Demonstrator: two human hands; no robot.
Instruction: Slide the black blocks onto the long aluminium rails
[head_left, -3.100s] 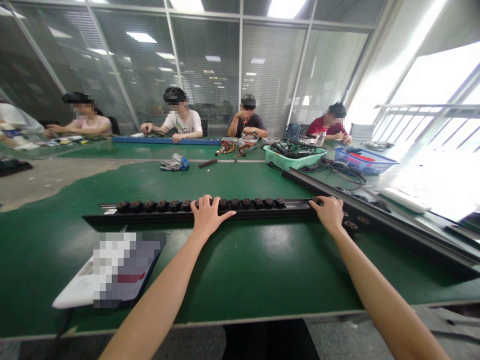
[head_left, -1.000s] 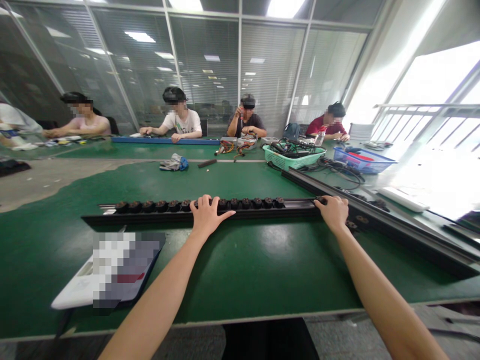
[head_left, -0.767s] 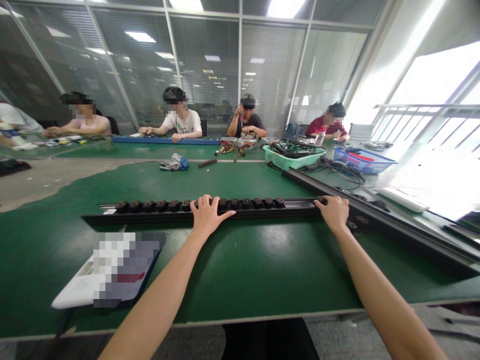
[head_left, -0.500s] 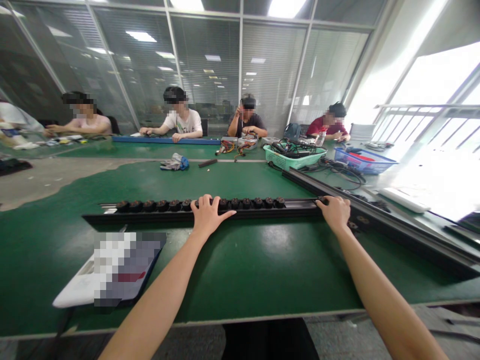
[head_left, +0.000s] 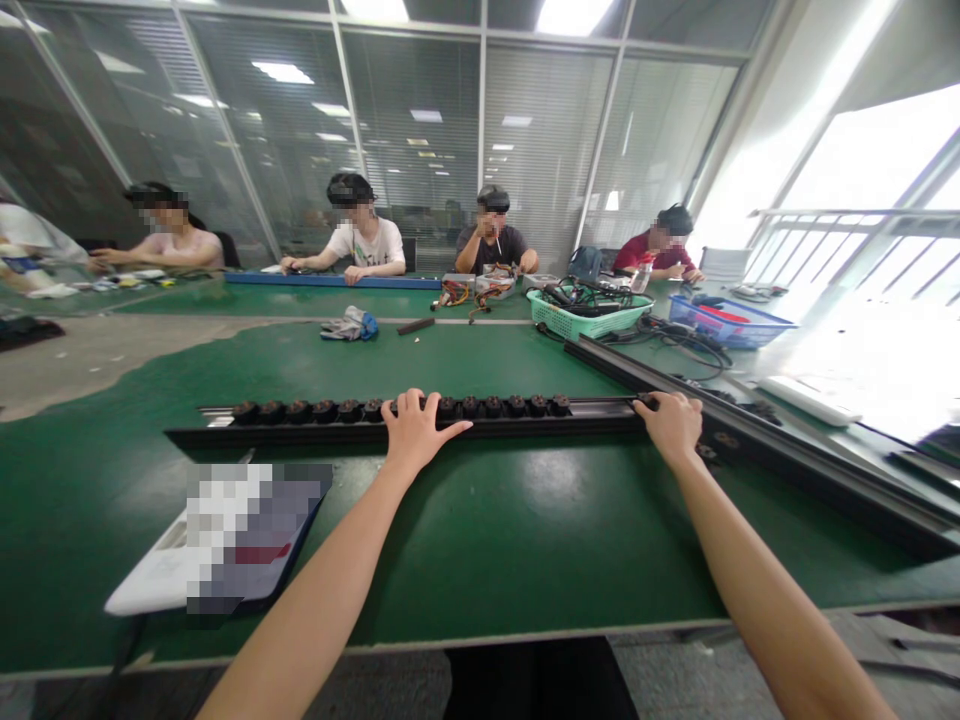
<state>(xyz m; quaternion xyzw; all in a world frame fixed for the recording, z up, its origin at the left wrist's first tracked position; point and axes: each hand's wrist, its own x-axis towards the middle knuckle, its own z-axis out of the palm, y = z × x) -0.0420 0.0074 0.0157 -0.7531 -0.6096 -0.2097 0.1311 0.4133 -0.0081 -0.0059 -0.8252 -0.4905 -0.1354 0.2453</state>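
Observation:
A long black rail lies across the green table in front of me. A row of several small dark round parts sits along its top. My left hand rests on the middle of the rail. Its fingers are spread over the top and its thumb points right. My right hand is at the rail's right end, with its fingers curled over that end. Both arms are stretched forward.
A second, longer black rail runs diagonally on the right. Behind it stand a green basket and a blue basket. A white flat item lies near left. Crumpled gloves lie mid-table. Several people sit along the far side.
My right hand has slid slightly to the right along the rail's end. My left hand and the rail have stayed in place.

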